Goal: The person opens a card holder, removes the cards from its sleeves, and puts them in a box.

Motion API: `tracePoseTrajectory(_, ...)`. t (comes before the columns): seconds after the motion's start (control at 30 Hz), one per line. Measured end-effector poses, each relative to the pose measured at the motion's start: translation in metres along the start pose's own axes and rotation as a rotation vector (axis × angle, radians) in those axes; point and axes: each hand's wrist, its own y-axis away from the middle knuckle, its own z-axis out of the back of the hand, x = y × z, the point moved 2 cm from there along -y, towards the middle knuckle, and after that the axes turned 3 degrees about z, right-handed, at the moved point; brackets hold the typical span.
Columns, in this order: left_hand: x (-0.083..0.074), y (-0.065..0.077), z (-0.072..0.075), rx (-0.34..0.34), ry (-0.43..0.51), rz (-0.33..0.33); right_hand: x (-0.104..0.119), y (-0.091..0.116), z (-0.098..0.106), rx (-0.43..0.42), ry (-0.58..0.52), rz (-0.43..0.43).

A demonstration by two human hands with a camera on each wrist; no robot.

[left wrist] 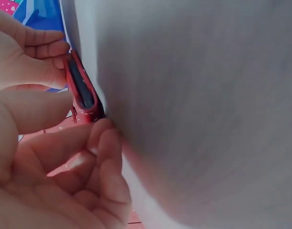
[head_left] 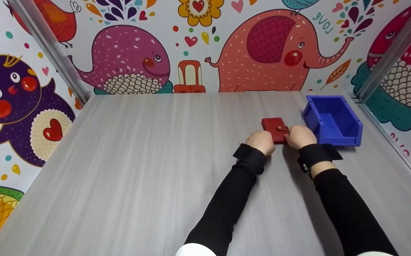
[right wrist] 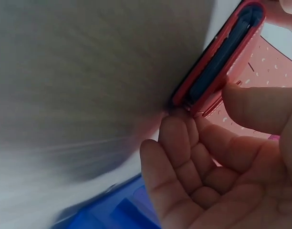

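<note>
A small red wallet (head_left: 272,125) with a snap strap (head_left: 282,128) lies on the tabletop, towards the back right. My left hand (head_left: 261,141) holds its near left corner, thumb above and curled fingers at the lower edge. At the strap side, my right hand (head_left: 300,136) pinches the wallet between thumb and fingers. Both wrist views show the wallet (left wrist: 83,88) end-on and closed, dark layers visible between its red covers. In the right wrist view, the right thumb (right wrist: 255,107) touches the cover near the strap.
Just right of the right hand stands a blue open-front plastic bin (head_left: 339,140). The grey wood-grain table (head_left: 138,160) extends left and forward. Cartoon-printed panels (head_left: 198,42) with metal posts (head_left: 49,49) enclose the back and sides.
</note>
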Motion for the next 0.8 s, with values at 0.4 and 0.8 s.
tracePoseTrajectory(0.4, 0.010, -0.003, 0.001, -0.031, 0.093, 0.008, -0.002, 0.004, -0.001, 0.026, -0.066, 0.013)
tracePoseTrajectory(0.8, 0.032, 0.003, 0.021, -0.084, 0.129, -0.025, 0.014, 0.015, 0.003, 0.009, -0.202, 0.050)
